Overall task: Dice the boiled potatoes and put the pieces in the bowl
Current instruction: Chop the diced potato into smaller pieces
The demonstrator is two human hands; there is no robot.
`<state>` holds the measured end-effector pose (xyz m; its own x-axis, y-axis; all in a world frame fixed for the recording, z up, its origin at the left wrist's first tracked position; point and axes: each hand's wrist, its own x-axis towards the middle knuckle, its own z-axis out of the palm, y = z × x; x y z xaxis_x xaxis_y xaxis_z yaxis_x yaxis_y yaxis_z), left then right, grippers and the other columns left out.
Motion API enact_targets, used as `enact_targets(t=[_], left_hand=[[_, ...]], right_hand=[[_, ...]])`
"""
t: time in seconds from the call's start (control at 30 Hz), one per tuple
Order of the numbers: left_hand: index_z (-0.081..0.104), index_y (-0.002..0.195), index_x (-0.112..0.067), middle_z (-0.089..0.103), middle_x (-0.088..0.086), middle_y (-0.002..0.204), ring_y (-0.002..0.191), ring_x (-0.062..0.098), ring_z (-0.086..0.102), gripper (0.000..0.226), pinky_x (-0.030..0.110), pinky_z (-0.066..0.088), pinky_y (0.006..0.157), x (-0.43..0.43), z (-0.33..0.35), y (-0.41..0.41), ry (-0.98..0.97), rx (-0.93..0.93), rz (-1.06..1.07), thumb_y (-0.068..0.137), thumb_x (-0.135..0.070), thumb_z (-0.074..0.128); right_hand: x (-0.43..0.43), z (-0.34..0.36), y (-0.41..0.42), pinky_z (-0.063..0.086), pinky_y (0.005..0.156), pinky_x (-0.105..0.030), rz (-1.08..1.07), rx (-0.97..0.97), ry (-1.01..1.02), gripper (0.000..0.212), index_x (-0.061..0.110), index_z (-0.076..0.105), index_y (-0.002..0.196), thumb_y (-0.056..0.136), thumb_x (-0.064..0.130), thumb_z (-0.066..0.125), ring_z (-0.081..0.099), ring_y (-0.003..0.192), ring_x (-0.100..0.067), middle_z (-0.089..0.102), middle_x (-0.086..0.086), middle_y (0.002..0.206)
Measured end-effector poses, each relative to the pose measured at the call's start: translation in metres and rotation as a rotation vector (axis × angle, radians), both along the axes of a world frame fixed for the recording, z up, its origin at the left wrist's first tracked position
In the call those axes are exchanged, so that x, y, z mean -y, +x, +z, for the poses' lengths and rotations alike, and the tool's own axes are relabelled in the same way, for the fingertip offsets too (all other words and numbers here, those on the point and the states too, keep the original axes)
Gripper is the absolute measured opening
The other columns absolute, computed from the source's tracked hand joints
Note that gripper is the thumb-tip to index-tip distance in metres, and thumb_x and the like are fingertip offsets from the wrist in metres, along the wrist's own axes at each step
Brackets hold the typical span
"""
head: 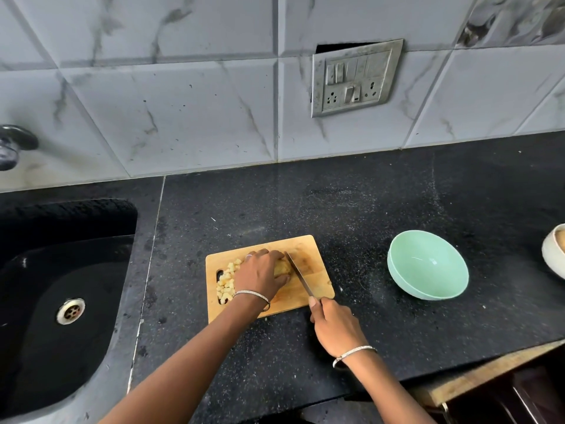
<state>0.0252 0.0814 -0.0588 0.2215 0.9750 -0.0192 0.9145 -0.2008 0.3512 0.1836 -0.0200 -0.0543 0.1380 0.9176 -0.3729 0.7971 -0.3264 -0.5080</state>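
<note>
Bare counter (360,228) lies between cutting board (308,249) and green bowl (428,266), unobstructed.

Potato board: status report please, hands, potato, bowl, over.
Left hand holds potato on board. Right hand grips knife, blade against potato. Dice piled at board's left; bowl empty. Path to bowl clear.

The knife (301,278) your right hand (334,327) grips shows grey metal; beneath it, matt wooden board (318,289); right of it, smooth glossy bowl (428,270).
</note>
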Motion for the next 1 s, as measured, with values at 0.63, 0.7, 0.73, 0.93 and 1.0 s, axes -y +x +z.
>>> enact_targets(t=[0.63, 0.7, 0.73, 0.93, 1.0], left_hand=[[0.062, 0.113, -0.036, 0.071, -0.006, 0.091, 0.089, 0.02, 0.064, 0.039, 0.031, 0.049, 0.072, -0.006, -0.001, -0.001, 0.009, 0.029, -0.022, 0.076, -0.045, 0.073], [0.062, 0.113, -0.037, 0.071, -0.006, 0.091, 0.089, 0.02, 0.063, 0.039, 0.03, 0.047, 0.072, -0.006, -0.001, -0.001, 0.015, 0.023, -0.019, 0.077, -0.045, 0.072], [0.062, 0.113, -0.037, 0.071, -0.007, 0.091, 0.09, 0.02, 0.063, 0.039, 0.03, 0.047, 0.072, -0.006, -0.001, -0.001, 0.014, 0.019, -0.016, 0.076, -0.045, 0.072], [0.062, 0.113, -0.039, 0.071, -0.006, 0.093, 0.091, 0.022, 0.064, 0.04, 0.032, 0.049, 0.074, -0.005, -0.003, 0.0, 0.005, 0.047, 0.011, 0.075, -0.045, 0.074], [0.062, 0.112, -0.039, 0.072, -0.007, 0.092, 0.091, 0.022, 0.064, 0.04, 0.032, 0.049, 0.073, -0.005, -0.006, 0.0, 0.008, 0.058, 0.014, 0.074, -0.045, 0.074]], right_hand=[[-0.019, 0.007, -0.02, 0.044, 0.071, -0.038, -0.02, -0.042, 0.036, 0.044, 0.016, 0.054, 0.094, 0.104, 0.045, 0.022, 0.061, 0.089, -0.035, 0.061, -0.01, 0.093], [-0.028, 0.01, -0.022, 0.045, 0.077, -0.039, -0.029, -0.039, 0.019, 0.047, 0.012, 0.057, 0.104, 0.105, 0.044, 0.023, 0.06, 0.096, -0.037, 0.062, -0.014, 0.101], [-0.03, 0.011, -0.022, 0.046, 0.08, -0.04, -0.032, -0.036, 0.012, 0.048, 0.011, 0.058, 0.106, 0.105, 0.044, 0.023, 0.06, 0.099, -0.038, 0.062, -0.015, 0.104], [-0.007, 0.004, -0.021, 0.047, 0.076, -0.04, -0.04, 0.042, 0.008, 0.048, 0.014, 0.058, 0.103, 0.104, 0.046, 0.022, 0.061, 0.1, -0.037, 0.064, -0.013, 0.105], [-0.002, 0.003, -0.023, 0.044, 0.073, -0.039, -0.047, 0.096, 0.031, 0.047, 0.015, 0.059, 0.106, 0.104, 0.045, 0.022, 0.062, 0.101, -0.037, 0.065, -0.013, 0.107]])
